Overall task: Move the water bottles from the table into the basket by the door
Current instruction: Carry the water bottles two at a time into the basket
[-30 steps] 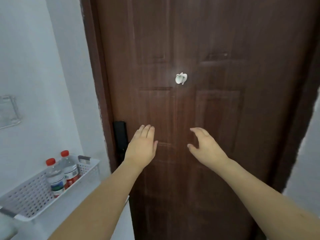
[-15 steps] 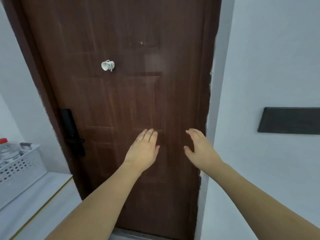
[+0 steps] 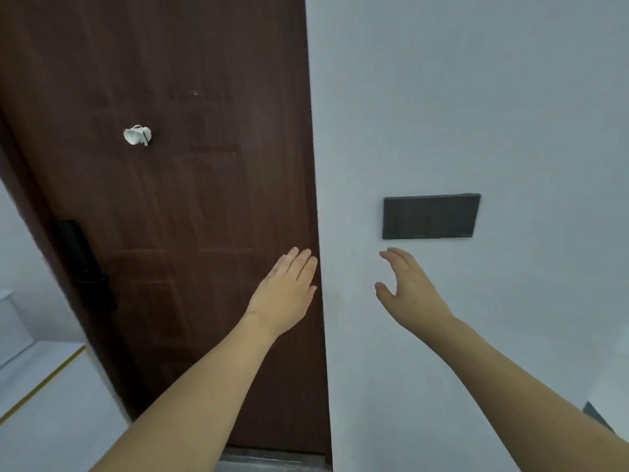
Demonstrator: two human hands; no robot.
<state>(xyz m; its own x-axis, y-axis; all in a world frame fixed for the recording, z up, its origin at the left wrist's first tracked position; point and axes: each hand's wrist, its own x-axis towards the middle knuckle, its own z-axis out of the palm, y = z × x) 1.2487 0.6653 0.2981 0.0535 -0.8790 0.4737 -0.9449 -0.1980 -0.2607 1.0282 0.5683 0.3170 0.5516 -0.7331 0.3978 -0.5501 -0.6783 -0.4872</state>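
both my hands are empty and held out in front of me. my left hand (image 3: 286, 294) is flat with the fingers straight and together, in front of the brown door (image 3: 170, 233); my right hand (image 3: 408, 291) is loosely spread, thumb apart from the fingers, in front of the white wall (image 3: 476, 97) just below a dark rectangular panel (image 3: 430, 216).

no water bottle, basket or table shows from here, so i cannot tell which way they lie from my hands, how a bottle's long axis runs, or which hand is nearer. only a pale ledge with a yellow edge (image 3: 44, 383) sits at the lower left beside the door, on my left hand's side.

i judge that i am between carries and must find the bottles before any grasp.

a black lock handle (image 3: 85, 267) and a small crumpled white thing (image 3: 137, 135) sit on the door. i can read no brand, label or writing anywhere.
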